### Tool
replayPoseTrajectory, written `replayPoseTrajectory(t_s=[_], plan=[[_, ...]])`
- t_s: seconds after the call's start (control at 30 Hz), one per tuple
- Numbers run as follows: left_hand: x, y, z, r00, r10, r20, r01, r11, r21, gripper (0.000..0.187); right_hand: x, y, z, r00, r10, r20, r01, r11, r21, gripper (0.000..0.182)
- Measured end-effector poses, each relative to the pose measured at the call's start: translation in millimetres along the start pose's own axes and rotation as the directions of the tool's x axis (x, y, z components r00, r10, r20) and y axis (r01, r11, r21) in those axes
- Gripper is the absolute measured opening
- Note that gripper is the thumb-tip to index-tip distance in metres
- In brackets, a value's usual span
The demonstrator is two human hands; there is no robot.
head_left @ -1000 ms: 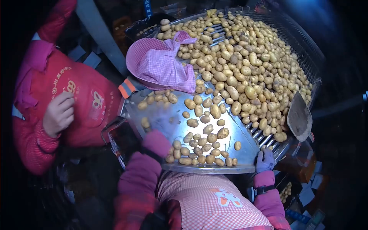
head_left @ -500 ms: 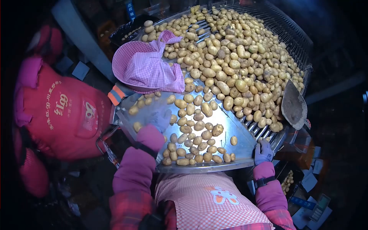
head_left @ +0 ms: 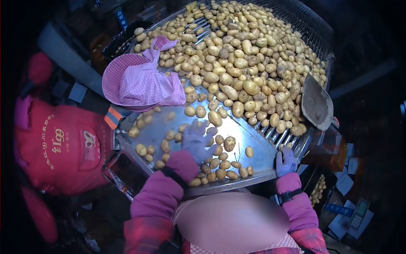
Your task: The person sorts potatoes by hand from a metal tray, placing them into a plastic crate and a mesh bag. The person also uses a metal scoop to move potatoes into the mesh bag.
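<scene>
My left hand [head_left: 196, 142], in a pale lavender glove, is spread with its fingers apart among loose potatoes [head_left: 229, 144] on the metal tray [head_left: 251, 131]. Several potatoes lie to its left, others to its right and along the front rim. The right hand [head_left: 286, 161], gloved alike, is at the tray's right corner, its bent fingers on the metal edge. Its fingertips are partly hidden. Beyond the tray, a large heap of potatoes [head_left: 253, 63] covers a slatted metal grate [head_left: 281, 136].
A metal scoop [head_left: 317, 101] leans at the heap's right side. A pink checked cloth bonnet [head_left: 146, 82] lies at the tray's upper left. On the left is a red apron [head_left: 63, 144] with yellow lettering. Papers and a handheld device [head_left: 359, 213] are at lower right.
My left hand has moved right across the tray into the potatoes, and its fingers are now spread. Some potatoes now lie to its left. The right hand stays at the edge; the view has shifted slightly.
</scene>
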State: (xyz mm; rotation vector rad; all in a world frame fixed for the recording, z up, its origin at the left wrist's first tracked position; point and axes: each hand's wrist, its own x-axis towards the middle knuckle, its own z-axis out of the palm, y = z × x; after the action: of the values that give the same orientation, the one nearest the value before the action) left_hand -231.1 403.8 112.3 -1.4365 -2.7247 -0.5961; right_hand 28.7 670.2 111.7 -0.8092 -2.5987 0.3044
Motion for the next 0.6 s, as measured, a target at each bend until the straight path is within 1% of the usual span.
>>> replayPoseTrajectory(t_s=[0.03,0.07,0.13,0.2,0.27,0.3,0.33,0.4,0.43,0.5,0.53,0.57,0.6], plan=[[-0.6,12.3,0.5,0.992,0.117,0.040,-0.119,0.992,0.046,0.048,0.7,-1.4,-0.5,1.000,-0.008,-0.008,0.008,1.000,-0.007,0.022],[-2.3,15.9,-4.8,0.991,0.125,0.041,-0.127,0.991,0.038,0.048,0.3,-2.0,-1.5,1.000,-0.016,-0.013,0.016,1.000,-0.014,0.023],[-10.3,15.6,-23.1,0.967,0.182,0.180,-0.169,0.982,-0.085,0.049,-1.2,-0.9,0.2,1.000,-0.014,-0.021,0.014,1.000,-0.009,0.023],[-25.9,2.5,-33.7,0.972,0.162,0.169,-0.148,0.985,-0.091,0.051,-1.4,1.4,1.7,1.000,-0.011,-0.025,0.010,1.000,-0.017,0.023],[-45.0,-10.3,-33.4,1.000,-0.006,-0.016,0.005,1.000,-0.027,0.054,0.3,0.2,1.0,0.999,-0.007,-0.033,0.007,1.000,0.001,0.023],[-53.6,-4.9,-50.2,1.000,0.005,-0.021,-0.007,0.997,-0.070,0.055,-1.4,-0.8,0.4,1.000,0.000,-0.028,0.000,1.000,0.020,0.023],[-70.7,-4.4,-50.3,1.000,-0.004,-0.020,0.002,0.997,-0.072,0.055,-3.9,-1.1,-0.5,1.000,-0.005,-0.021,0.006,1.000,0.021,0.023],[-108.3,-6.7,-51.1,0.999,-0.044,-0.009,0.044,0.999,-0.018,0.054,-1.1,-3.8,-1.3,1.000,0.008,-0.012,-0.008,0.999,-0.035,0.023],[-123.3,-8.1,-50.0,0.999,-0.050,-0.021,0.050,0.999,-0.016,0.054,0.4,-7.1,-3.0,1.000,-0.002,-0.025,0.002,1.000,0.000,0.021],[-148.9,-10.9,-46.0,0.988,-0.150,0.044,0.149,0.988,0.027,0.053,-0.9,-0.9,0.9,0.999,-0.026,-0.019,0.026,0.999,-0.020,0.021],[-153.7,-13.9,-43.4,0.987,-0.157,0.031,0.156,0.987,0.026,0.053,0.2,2.5,5.2,0.999,-0.042,-0.017,0.041,0.998,-0.041,0.020],[-156.0,-15.7,-41.1,0.988,-0.150,0.021,0.150,0.989,0.009,0.053,2.6,3.8,9.8,0.999,-0.006,0.037,0.008,0.998,-0.066,0.019],[-157.4,-16.0,-38.8,0.989,-0.149,0.009,0.149,0.989,-0.009,0.052,15.2,-23.0,5.1,0.999,-0.028,0.034,0.031,0.997,-0.068,0.019]])
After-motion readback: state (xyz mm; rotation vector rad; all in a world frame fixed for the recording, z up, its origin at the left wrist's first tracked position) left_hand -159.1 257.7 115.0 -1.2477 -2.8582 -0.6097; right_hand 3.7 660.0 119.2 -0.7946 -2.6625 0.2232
